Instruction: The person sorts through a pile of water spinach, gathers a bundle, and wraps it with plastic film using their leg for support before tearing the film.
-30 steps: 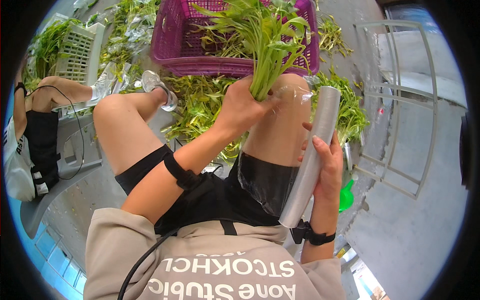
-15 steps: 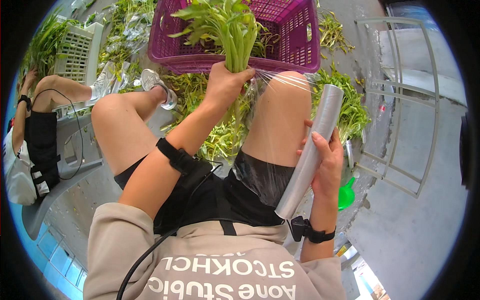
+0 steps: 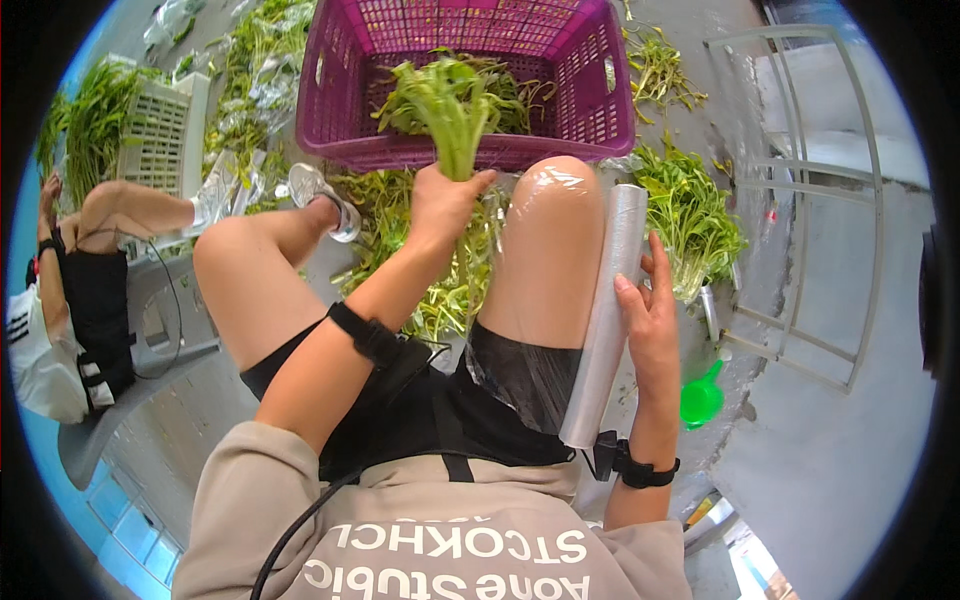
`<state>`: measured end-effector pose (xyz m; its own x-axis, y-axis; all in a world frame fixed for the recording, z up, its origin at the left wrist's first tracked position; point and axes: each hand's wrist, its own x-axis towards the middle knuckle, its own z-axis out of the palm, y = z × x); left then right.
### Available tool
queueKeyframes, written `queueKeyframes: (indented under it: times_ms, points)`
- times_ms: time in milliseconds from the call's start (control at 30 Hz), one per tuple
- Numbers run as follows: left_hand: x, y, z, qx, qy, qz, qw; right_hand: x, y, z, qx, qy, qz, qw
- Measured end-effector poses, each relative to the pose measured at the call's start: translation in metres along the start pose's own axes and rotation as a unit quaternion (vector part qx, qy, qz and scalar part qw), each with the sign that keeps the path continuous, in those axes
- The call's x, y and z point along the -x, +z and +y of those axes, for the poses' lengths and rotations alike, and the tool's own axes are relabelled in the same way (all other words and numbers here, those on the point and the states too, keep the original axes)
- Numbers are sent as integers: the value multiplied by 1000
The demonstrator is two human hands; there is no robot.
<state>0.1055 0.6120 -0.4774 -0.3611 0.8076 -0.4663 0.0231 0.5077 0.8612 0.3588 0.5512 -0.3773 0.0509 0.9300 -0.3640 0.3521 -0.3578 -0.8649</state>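
Observation:
My left hand (image 3: 447, 208) is closed round the stalks of a bunch of leafy greens (image 3: 455, 130), its leaves upright in front of the purple crate. Against my right thigh leans a roll of clear plastic film (image 3: 606, 320). My right hand (image 3: 652, 325) is beside it with fingers stretched out and apart, the thumb touching the roll's edge. A sheet of clear film (image 3: 560, 190) lies over my right knee and thigh, between the roll and the bunch. How the film meets the stalks is hidden behind my left hand.
The purple crate (image 3: 400, 152) holds more greens. Loose greens lie under my knees, and a leafy pile (image 3: 690, 215) sits at the right. A green plastic object (image 3: 702, 396) and a metal frame (image 3: 862, 200) are further right. Far left, a person sits by a white crate (image 3: 160, 130).
My left hand has come down slightly with the bunch, which tilts left. The roll has turned more upright, and my right hand's fingers have opened from round it. The film drapes over my knee.

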Motion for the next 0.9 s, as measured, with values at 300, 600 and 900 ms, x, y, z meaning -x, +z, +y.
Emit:
queueKeyframes:
  times_ms: [300, 600, 900]
  points:
    - [35, 4, 87, -83, 183, -65, 977, -12, 3, 27, -44, -29, -30, 998]
    - [46, 38, 85, -262, 221, -54, 938, -18, -19, 23, -161, 118, -111, 974]
    - [35, 33, 84, -291, 222, -62, 929, -98, -17, 34, -223, 123, -242, 936]
